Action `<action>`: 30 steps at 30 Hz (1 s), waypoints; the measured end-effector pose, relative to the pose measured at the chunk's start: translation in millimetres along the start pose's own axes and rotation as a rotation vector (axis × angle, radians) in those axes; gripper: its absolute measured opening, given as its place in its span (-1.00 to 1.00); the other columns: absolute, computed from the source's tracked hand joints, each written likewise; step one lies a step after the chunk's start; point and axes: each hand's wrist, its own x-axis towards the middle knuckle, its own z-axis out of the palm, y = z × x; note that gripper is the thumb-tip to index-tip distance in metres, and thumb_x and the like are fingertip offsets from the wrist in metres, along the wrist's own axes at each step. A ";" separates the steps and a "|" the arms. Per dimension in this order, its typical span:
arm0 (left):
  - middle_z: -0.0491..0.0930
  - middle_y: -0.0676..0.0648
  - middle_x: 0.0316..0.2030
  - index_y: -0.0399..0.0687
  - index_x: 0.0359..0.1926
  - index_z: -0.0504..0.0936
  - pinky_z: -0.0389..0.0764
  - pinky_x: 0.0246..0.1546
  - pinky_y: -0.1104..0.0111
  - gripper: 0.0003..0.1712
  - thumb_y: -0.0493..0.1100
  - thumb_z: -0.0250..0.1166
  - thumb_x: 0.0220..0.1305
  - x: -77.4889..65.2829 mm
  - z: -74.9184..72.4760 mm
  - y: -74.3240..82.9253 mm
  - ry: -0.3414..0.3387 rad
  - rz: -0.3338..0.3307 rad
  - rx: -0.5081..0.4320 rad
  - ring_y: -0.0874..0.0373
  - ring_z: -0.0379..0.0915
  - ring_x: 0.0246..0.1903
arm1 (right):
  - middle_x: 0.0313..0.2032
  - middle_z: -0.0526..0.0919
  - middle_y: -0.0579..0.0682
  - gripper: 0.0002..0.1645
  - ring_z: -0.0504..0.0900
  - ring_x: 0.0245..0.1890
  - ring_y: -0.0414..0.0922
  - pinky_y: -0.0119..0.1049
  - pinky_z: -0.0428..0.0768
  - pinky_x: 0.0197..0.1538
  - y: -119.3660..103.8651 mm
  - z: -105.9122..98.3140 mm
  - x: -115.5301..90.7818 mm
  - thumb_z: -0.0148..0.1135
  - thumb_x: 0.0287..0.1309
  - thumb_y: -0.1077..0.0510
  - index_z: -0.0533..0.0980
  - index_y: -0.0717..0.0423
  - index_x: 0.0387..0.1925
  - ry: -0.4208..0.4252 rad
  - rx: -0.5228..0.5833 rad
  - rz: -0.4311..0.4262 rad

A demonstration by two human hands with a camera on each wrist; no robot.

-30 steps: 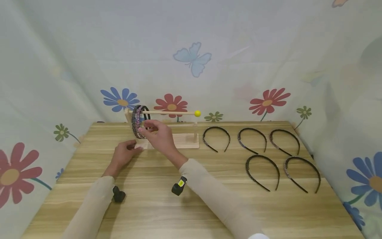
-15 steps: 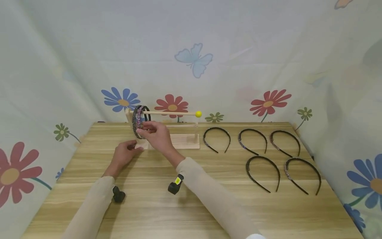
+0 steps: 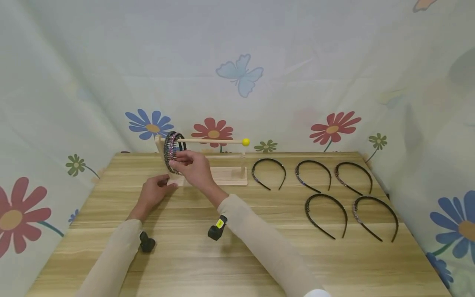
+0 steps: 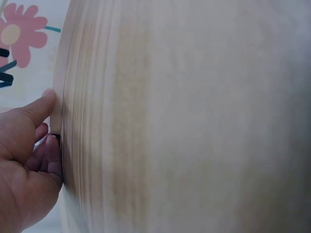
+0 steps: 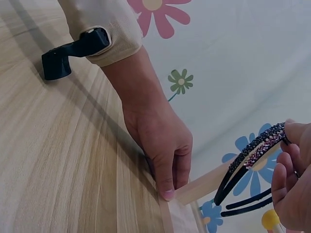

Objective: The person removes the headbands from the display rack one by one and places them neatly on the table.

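At the back left of the table, a wooden stand (image 3: pixel 231 176) has a long rod (image 3: pixel 211 141) with a yellow ball end (image 3: pixel 245 142). Two headbands hang at the rod's left end: a dark beaded headband (image 5: pixel 250 144) and, beside it, a pink-beaded headband (image 5: pixel 265 148). My right hand (image 3: pixel 197 168) pinches the pink-beaded one at its near side between thumb and fingers. Low at the stand's left end, my left hand (image 3: pixel 153 193) grips the base, thumb on the front edge; its other fingertips are partly hidden in the head view.
Several black headbands lie on the wooden table (image 3: pixel 185 255) to the right of the stand, among them one headband (image 3: pixel 269 159) closest to it and another (image 3: pixel 378 197) at the front right. A lower bar (image 3: pixel 224 156) runs behind the rod. A flowered cloth (image 3: pixel 297 103) hangs behind.
My right hand and forearm have shifted slightly to the left, with the fingers still at the headbands. The left hand stays on the stand's base.
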 end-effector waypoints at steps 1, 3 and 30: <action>0.53 -0.44 0.23 -0.43 0.37 0.42 0.51 0.23 -0.13 -0.24 0.05 0.36 0.40 -0.3 -0.2 0.4 -0.001 -0.001 -0.002 -0.31 0.51 0.19 | -0.16 0.79 -0.09 -0.64 0.65 -0.24 -0.38 -0.52 0.64 -0.18 -0.2 -0.7 0.1 0.43 0.28 0.02 0.70 0.07 0.04 -0.002 -0.011 -0.004; 0.53 -0.44 0.23 -0.44 0.37 0.42 0.51 0.22 -0.13 -0.24 0.04 0.36 0.40 -0.9 -0.5 1.1 0.001 0.002 -0.006 -0.31 0.51 0.19 | -0.15 0.79 -0.08 -0.65 0.65 -0.24 -0.37 -0.51 0.63 -0.17 -1.0 -2.4 0.0 0.42 0.29 0.04 0.70 0.08 0.04 -0.006 -0.024 -0.010; 0.56 -0.43 0.19 -0.42 0.37 0.42 0.53 0.20 -0.11 -0.23 0.04 0.37 0.39 -3.0 0.2 -0.4 0.009 0.029 -0.005 -0.28 0.54 0.15 | -0.16 0.80 -0.07 -0.68 0.71 -0.20 -0.27 -0.46 0.66 -0.25 3.7 -49.2 0.9 0.42 0.28 0.03 0.72 0.04 0.02 0.095 -0.075 -0.040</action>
